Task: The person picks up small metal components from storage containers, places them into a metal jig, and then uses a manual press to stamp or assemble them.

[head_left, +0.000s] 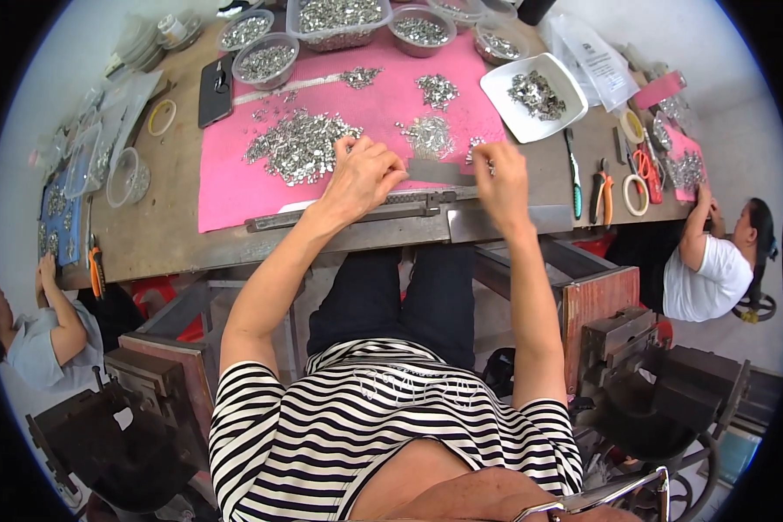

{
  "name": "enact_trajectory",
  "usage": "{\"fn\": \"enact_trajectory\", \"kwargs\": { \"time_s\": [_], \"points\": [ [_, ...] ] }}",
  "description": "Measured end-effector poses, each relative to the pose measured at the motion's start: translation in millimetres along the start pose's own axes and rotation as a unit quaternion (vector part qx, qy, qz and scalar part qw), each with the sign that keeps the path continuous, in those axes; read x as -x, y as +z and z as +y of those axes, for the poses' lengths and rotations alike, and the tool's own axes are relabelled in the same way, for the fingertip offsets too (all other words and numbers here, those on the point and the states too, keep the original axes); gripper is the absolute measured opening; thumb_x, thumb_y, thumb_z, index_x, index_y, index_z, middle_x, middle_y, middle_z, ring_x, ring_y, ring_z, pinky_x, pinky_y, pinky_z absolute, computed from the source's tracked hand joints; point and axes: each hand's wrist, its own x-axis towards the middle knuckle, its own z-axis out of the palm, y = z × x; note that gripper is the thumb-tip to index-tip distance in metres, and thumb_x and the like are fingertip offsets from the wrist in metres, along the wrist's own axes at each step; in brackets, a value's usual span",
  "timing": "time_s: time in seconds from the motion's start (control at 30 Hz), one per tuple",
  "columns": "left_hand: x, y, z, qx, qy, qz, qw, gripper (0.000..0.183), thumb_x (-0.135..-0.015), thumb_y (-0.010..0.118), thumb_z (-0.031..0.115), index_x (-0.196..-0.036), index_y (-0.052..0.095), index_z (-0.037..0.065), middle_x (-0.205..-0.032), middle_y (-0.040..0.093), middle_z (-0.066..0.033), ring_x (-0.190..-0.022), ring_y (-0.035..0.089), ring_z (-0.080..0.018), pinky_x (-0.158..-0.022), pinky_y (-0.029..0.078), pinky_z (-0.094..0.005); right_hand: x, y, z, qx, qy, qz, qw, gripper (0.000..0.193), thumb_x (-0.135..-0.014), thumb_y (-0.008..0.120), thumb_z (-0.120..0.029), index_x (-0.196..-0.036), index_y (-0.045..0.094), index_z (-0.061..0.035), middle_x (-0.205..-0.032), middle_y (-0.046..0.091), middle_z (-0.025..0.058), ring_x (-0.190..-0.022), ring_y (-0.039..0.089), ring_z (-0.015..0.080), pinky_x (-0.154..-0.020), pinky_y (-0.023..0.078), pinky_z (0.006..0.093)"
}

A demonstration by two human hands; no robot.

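Note:
My left hand (361,181) is curled at the right edge of a large pile of small silvery metal pieces (297,144); what its fingertips pinch, if anything, is too small to tell. Its thumb points at a flat grey metal strip (438,172). My right hand (505,184) is closed beyond the strip's other end, beside a small cluster of bits (476,148); a shiny speck shows at its fingertips. Below both hands, a long notched metal bar (357,207) lies along the table's front edge. Between them, farther back, sits a heap of thin shiny pieces (430,136).
A pink mat (226,187) covers the middle of the table. Plastic tubs of metal pieces (266,63) line the back. At right are a white tray (500,91), a toothbrush (574,174) and pliers (601,190). A phone (215,104) lies left. Co-workers sit at both sides.

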Motion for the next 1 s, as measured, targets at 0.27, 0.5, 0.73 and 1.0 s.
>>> {"fn": "enact_trajectory", "kwargs": {
  "time_s": [0.27,0.5,0.73,1.0],
  "points": [
    [10.0,-4.0,-1.2,-0.052,-0.023,-0.016,0.998,0.01,-0.088,0.074,0.02,-0.091,0.074,0.011,-0.084,0.063,-0.0012,-0.091,0.057,-0.0206,-0.103,0.03,-0.0474,-32.9,14.6,44.6,0.098,0.089,-0.08,0.988,0.011,-0.085,0.072,-0.016,-0.085,0.073,-0.0051,-0.09,0.069,0.0138,-0.089,0.064,0.034,-0.081,0.047,0.0477],
    [11.4,-7.4,-0.1,-0.07,-0.002,0.004,0.998,0.006,-0.087,0.073,0.015,-0.091,0.071,0.01,-0.084,0.061,-0.0021,-0.091,0.056,-0.0215,-0.099,0.032,-0.0456,-46.1,18.1,46.7,0.16,0.075,-0.156,0.972,0.012,-0.082,0.07,-0.016,-0.084,0.072,-0.0039,-0.089,0.069,0.0148,-0.09,0.064,0.0348,-0.082,0.047,0.0494],
    [14.2,-6.5,0.7,-0.108,0.024,-0.005,0.994,0.009,-0.088,0.068,0.008,-0.097,0.065,0.009,-0.093,0.059,-0.0048,-0.094,0.055,-0.0241,-0.097,0.033,-0.0451,-37.9,18.0,45.3,0.075,0.048,-0.11,0.99,0.012,-0.085,0.069,-0.014,-0.084,0.064,-0.0021,-0.087,0.067,0.0148,-0.087,0.063,0.0345,-0.079,0.045,0.0472],
    [30.7,2.5,27.7,-0.016,0.043,0.04,0.998,0.01,-0.086,0.069,0.006,-0.093,0.062,0.007,-0.09,0.057,-0.0074,-0.09,0.055,-0.0262,-0.089,0.039,-0.0412,11.8,12.6,-38.9,-0.159,-0.045,-0.086,0.983,0.014,-0.085,0.066,0.004,-0.095,0.056,0.0001,-0.092,0.06,0.016,-0.087,0.06,0.035,-0.08,0.048,0.0421]
  ]
}}
